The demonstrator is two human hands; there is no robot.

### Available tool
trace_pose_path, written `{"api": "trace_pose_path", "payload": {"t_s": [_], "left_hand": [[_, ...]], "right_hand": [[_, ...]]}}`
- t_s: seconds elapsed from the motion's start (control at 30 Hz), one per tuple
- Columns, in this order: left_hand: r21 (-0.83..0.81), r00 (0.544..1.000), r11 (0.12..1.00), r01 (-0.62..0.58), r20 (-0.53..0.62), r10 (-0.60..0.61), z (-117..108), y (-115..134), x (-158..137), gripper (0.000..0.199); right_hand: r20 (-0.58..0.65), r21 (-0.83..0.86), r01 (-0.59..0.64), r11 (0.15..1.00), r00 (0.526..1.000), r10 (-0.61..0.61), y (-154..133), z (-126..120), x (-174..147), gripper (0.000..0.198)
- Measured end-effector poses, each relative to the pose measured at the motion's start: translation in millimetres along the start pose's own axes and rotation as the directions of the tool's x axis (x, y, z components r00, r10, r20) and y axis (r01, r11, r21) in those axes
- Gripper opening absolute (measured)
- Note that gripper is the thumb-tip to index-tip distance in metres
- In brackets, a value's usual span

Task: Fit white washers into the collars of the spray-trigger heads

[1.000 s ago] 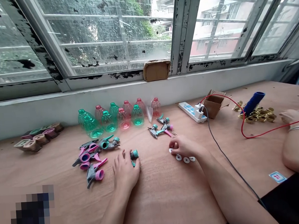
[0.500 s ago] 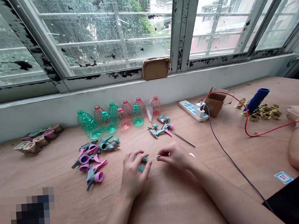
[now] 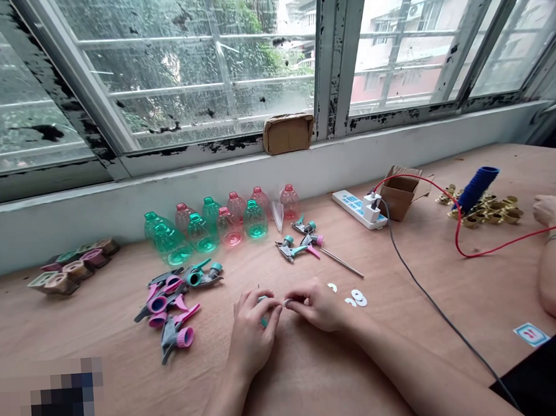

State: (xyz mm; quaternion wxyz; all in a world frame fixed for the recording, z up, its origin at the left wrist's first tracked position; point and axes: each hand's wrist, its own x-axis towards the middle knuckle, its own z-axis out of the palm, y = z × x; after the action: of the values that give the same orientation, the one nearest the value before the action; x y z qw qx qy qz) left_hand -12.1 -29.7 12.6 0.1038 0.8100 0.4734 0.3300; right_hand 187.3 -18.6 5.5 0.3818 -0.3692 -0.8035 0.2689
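From afar, I am holding a mostly hidden teal spray head point(image 3: 265, 322) in the left hand point(image 3: 253, 330) and pinching a white washer point(image 3: 286, 303) in the right hand point(image 3: 316, 305), between the two, risking a drop if its thin edge slips.

White washers point(image 3: 363, 302), pink-and-grey spray heads point(image 3: 171, 332)

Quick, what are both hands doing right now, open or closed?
Left hand: closed around a teal spray head, mostly hidden.
Right hand: closed, pinching a small white disc near the left fingertips.
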Motion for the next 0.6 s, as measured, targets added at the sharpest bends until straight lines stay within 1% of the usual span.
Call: {"api": "trace_pose_path", "payload": {"t_s": [0.07, 0.1, 0.13, 0.2, 0.27, 0.33, 0.43, 0.5, 0.6], "left_hand": [[0.032, 0.991, 0.994, 0.105, -0.081, -0.102, -3, -8, 3, 0.020], [0.047, 0.985, 0.988, 0.148, -0.100, -0.143, -4, -12, 4, 0.025], [0.058, 0.983, 0.984, 0.168, -0.079, -0.163, -4, -16, 5, 0.033], [0.068, 0.985, 0.983, 0.170, 0.023, -0.172, -5, -20, 6, 0.044], [0.044, 0.980, 0.986, 0.162, 0.112, -0.166, -4, -20, 6, 0.040], [-0.030, 0.978, 0.986, 0.164, 0.133, -0.159, -4, -16, 6, 0.032], [-0.227, 0.979, 0.958, 0.174, 0.143, -0.144, -4, -8, 5, 0.033], [-0.343, 0.971, 0.917, 0.207, 0.183, -0.150, -4, -2, 5, 0.033], [-0.441, 0.958, 0.861, 0.254, 0.240, -0.159, -1, 5, 4, 0.028]], "right_hand": [[0.007, -0.061, -0.012, 0.998, 1.000, 0.012, 0, -2, 1, 0.018], [0.010, -0.080, -0.021, 0.997, 1.000, 0.022, 1, -2, 1, 0.019], [0.013, -0.086, -0.030, 0.996, 0.999, 0.032, 2, -2, 1, 0.020], [0.002, -0.070, -0.050, 0.996, 0.999, 0.050, 5, -2, 1, 0.019], [-0.021, -0.026, -0.065, 0.998, 0.998, 0.065, 7, 0, 1, 0.017], [-0.037, 0.036, -0.079, 0.996, 0.996, 0.080, 7, 1, 1, 0.014], [-0.054, 0.172, -0.128, 0.977, 0.989, 0.139, 3, 2, 0, 0.012], [-0.043, 0.290, -0.172, 0.941, 0.980, 0.193, 0, 1, 1, 0.014], [-0.009, 0.463, -0.207, 0.862, 0.971, 0.237, -2, 1, 1, 0.022]]}}
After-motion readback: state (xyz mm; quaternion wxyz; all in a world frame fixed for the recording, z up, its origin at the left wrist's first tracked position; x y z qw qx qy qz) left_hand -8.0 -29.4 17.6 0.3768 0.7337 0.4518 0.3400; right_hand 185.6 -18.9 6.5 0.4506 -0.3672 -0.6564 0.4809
